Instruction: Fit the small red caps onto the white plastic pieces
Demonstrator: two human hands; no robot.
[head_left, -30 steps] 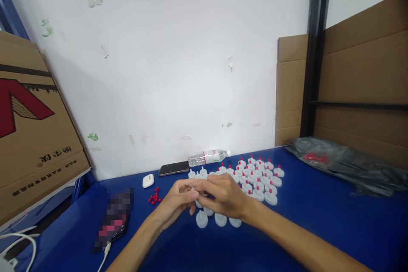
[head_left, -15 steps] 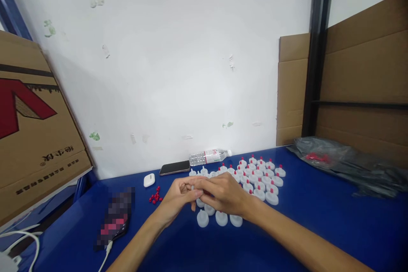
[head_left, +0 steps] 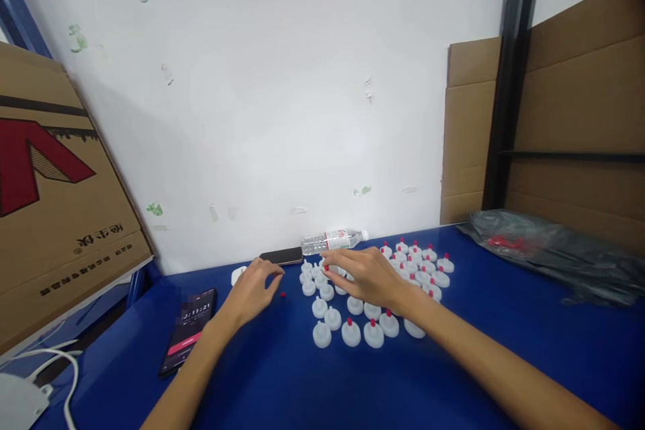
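My left hand (head_left: 254, 290) is over the left part of the blue table, fingers bent, thumb and index tips slightly apart, with nothing visible between them. A small red tip cap (head_left: 283, 294) lies just right of it; the rest of the red pile is hidden behind the hand. My right hand (head_left: 365, 273) is closed in a pinch above the white nozzle lids, and a red tip cap (head_left: 326, 268) shows at its fingertips. Bare white lids (head_left: 322, 334) stand at the left of the group. Red-tipped lids (head_left: 373, 333) stand at the front and right.
A clear water bottle (head_left: 335, 240) and a dark phone (head_left: 282, 255) lie along the wall. The white case (head_left: 236, 275) is partly behind my left hand. Another phone (head_left: 189, 332) lies at the left. A grey plastic bag (head_left: 544, 259) with red pieces rests at the right.
My hands have separated: the left has moved left to the red caps, the right has lifted slightly over the lids. Front lids now show red tips. The view has shifted a little.
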